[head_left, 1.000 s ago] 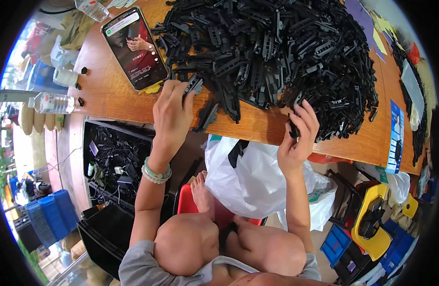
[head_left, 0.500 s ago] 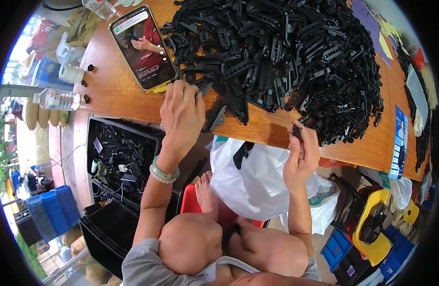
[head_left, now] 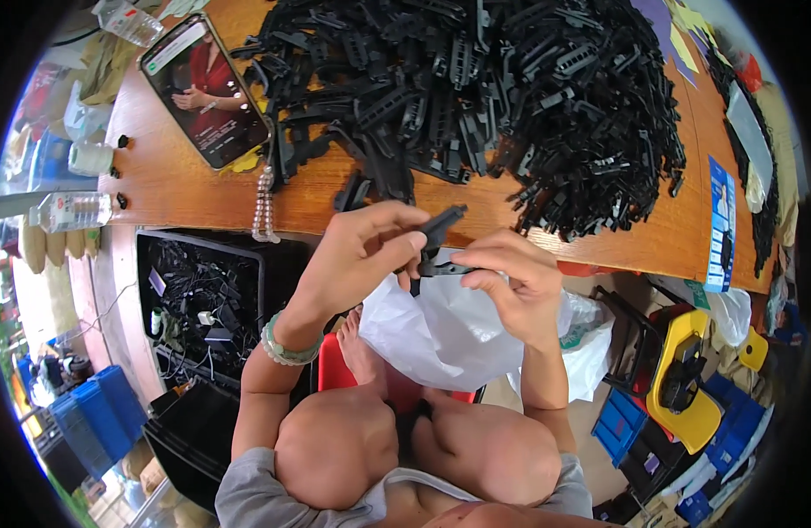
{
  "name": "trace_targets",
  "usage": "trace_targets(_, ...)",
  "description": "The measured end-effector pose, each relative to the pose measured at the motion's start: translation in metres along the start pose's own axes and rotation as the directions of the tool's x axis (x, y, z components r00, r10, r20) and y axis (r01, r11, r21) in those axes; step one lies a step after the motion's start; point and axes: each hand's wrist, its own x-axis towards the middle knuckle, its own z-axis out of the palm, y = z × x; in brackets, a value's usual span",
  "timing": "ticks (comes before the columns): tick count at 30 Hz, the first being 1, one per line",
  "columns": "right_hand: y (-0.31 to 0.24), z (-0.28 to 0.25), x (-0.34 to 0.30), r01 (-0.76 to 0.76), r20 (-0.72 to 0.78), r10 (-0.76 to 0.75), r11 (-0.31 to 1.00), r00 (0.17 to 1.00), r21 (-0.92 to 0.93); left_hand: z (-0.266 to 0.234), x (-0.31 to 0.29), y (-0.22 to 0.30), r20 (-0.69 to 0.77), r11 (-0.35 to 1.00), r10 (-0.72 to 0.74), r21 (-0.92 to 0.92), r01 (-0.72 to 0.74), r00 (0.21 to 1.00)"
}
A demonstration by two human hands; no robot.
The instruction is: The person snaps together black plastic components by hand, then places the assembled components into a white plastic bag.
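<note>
My left hand [head_left: 357,255] pinches a dark, long plastic part [head_left: 442,226] between thumb and fingers, its far end pointing up and right. My right hand [head_left: 518,286] is closed on a smaller black plastic piece [head_left: 444,268], held against or very close to the lower end of the long part; whether they touch I cannot tell. Both hands meet just off the near table edge, above a white plastic bag [head_left: 449,330]. Beyond them a large heap of black plastic parts [head_left: 423,84] covers the wooden table [head_left: 308,198]. A few loose parts [head_left: 352,192] lie beside my left hand.
A phone [head_left: 207,106] with a lit screen is at the table's left, a bead string [head_left: 264,207] near it. Plastic bottles [head_left: 75,212] are at the far left. Below stands a black crate [head_left: 278,264] of parts and cables; yellow and blue items [head_left: 687,378] are at right.
My left hand has come from beside the phone toward me and right, now with the long part in it. My right hand has moved left with its small piece to meet it.
</note>
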Motion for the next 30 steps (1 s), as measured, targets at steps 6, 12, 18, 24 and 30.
trace_targets(6, 0.006, -0.002, -0.005, 0.082, -0.071, -0.097, 0.979, 0.993, -0.187, 0.013, 0.003, 0.009, 0.106, 0.998, -0.057, -0.029, 0.060, 0.993)
trace_targets(12, 0.004, 0.000, -0.015, -0.004, -0.132, -0.014, 0.991, 0.991, -0.132, 0.023, -0.006, -0.003, 0.152, 0.862, 0.280, 0.394, -0.318, 0.948)
trace_targets(18, -0.006, 0.003, -0.006, 0.101, -0.227, -0.196, 0.922, 0.954, -0.374, 0.019, -0.007, -0.004, 0.186, 0.708, 0.447, 0.524, -0.473, 0.875)
trace_targets(24, 0.008, 0.003, -0.025, 0.083, -0.168, -0.142, 0.945, 0.975, -0.315, 0.023, -0.003, -0.010, 0.221, 0.701, 0.485, 0.480, -0.527, 0.846)
trace_targets(30, 0.009, 0.000, -0.026, 0.015, -0.181, -0.073, 0.954, 0.981, -0.299, 0.022, 0.000, -0.011, 0.218, 0.781, 0.402, 0.425, -0.457, 0.890)
